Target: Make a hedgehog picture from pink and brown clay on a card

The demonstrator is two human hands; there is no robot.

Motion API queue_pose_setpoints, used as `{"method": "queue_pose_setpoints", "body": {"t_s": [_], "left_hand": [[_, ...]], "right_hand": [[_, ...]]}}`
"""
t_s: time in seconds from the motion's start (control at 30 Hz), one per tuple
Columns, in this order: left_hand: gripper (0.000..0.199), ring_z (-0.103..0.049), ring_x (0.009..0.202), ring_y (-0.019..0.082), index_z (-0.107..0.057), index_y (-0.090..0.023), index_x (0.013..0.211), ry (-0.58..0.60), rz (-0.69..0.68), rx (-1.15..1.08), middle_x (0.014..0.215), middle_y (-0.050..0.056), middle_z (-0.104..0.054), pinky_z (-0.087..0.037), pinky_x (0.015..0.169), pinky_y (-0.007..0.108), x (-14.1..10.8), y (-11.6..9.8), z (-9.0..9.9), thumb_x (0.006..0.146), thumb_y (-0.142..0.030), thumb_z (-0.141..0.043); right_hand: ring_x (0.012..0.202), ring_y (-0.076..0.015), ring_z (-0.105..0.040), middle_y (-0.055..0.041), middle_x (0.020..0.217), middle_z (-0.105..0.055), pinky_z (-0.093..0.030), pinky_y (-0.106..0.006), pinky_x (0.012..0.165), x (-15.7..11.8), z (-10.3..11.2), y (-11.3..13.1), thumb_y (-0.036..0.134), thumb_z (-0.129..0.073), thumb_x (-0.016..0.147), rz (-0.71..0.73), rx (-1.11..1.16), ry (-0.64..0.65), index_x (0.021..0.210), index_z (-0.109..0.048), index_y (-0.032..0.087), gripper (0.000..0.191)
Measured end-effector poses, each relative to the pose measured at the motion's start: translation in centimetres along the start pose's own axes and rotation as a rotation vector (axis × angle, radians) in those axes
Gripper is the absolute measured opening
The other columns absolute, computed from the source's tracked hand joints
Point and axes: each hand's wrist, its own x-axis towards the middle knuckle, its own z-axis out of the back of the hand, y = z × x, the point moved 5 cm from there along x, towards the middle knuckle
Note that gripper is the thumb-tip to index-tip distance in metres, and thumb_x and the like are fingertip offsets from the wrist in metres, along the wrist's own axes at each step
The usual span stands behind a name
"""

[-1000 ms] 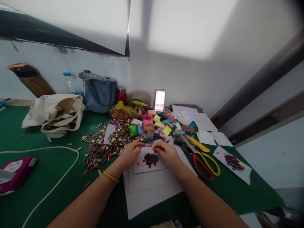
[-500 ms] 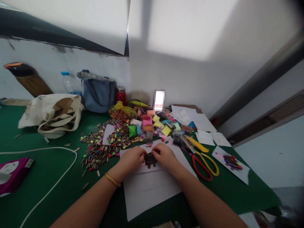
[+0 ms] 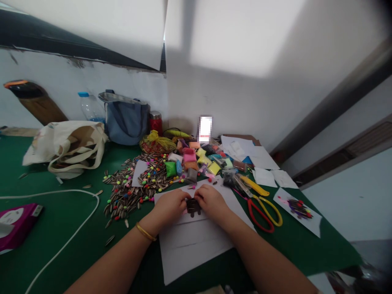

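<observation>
Beside the sunflower seeds (image 3: 128, 196) on the green table (image 3: 61, 220), left hand (image 3: 170, 206) and right hand (image 3: 211, 202) clamp a dark clay figure (image 3: 192, 207). A white wall (image 3: 245, 102) rises behind.

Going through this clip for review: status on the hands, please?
Left hand and right hand at either side of dark brown clay shape. Shape on white paper. Sunflower seeds left of paper; scissors right.

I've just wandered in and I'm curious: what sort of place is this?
Probably a small craft workroom: a green-covered table holds a heap of sunflower seeds, packets of coloured modelling clay and red-handled scissors.
</observation>
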Motion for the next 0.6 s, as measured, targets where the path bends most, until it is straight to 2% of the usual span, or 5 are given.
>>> {"method": "queue_pose_setpoints", "body": {"t_s": [0.47,0.6], "left_hand": [[0.032,-0.061,0.087,0.023,-0.073,-0.023,0.097,0.013,0.008,-0.044,0.095,0.008,-0.07,-0.041,0.074,0.03,0.04,0.05,0.17,0.081,-0.019,-0.047],[0.034,-0.06,0.092,0.023,-0.073,-0.022,0.1,-0.013,0.007,-0.13,0.101,0.008,-0.069,-0.042,0.081,0.031,0.14,0.64,0.18,0.08,-0.02,-0.045]], "right_hand": [[0.085,-0.0169,-0.055,-0.0034,0.085,-0.061,-0.041,-0.028,0.076,-0.11,0.12,0.66,0.012,-0.055,0.088,0.014,0.01,-0.005,0.082,-0.068,0.019,0.015],[0.085,-0.0171,-0.056,-0.0044,0.086,-0.062,-0.043,-0.028,0.076,-0.2,0.26,0.44,0.015,-0.052,0.091,0.032,0.054,-0.02,0.086,-0.068,0.019,0.018]]}}
